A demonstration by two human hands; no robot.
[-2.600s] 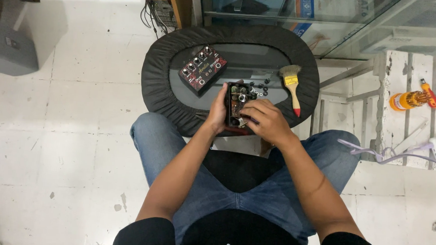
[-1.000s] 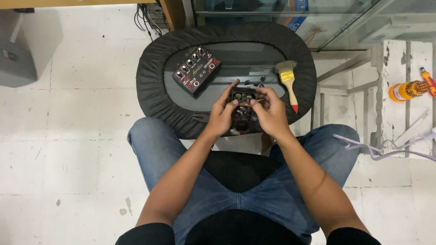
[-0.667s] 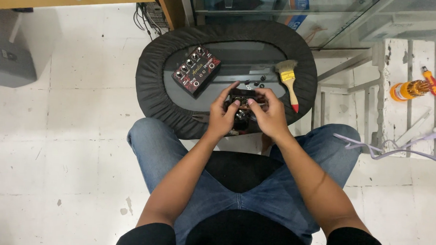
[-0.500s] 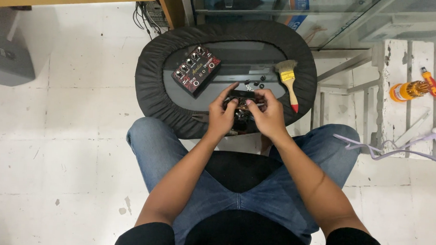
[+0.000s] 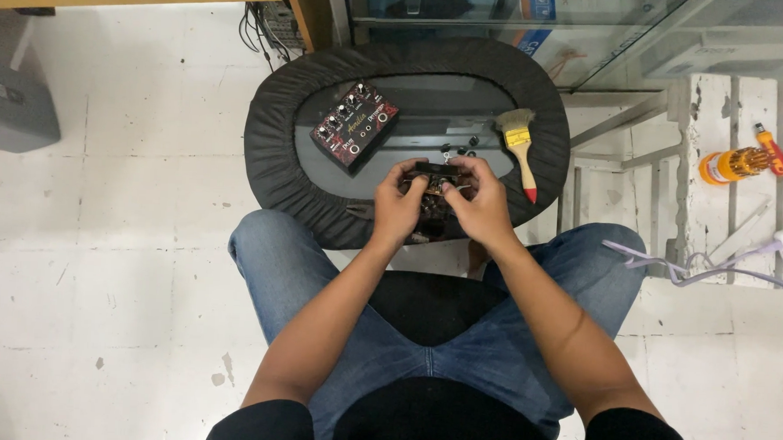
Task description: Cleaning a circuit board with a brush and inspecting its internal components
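Both hands on a small black gadget over the near edge of the bench

Head cam: left hand [image 5: 398, 210] and right hand [image 5: 477, 208] pinch the gadget [image 5: 432, 185] from either side, fingers curled tight on its ends, probably to keep it steady while the thumbs work on top. Its long axis runs left to right, top face up. The pedal [image 5: 355, 126] sits angled further back, the brush [image 5: 520, 148] to the right with bristles pointing away, and small knobs [image 5: 459, 147] lie just beyond the hands.

Room betw. red pedal [image 5: 355, 126] & brush [image 5: 519, 149]; small knobs [image 5: 459, 147] scattered there.
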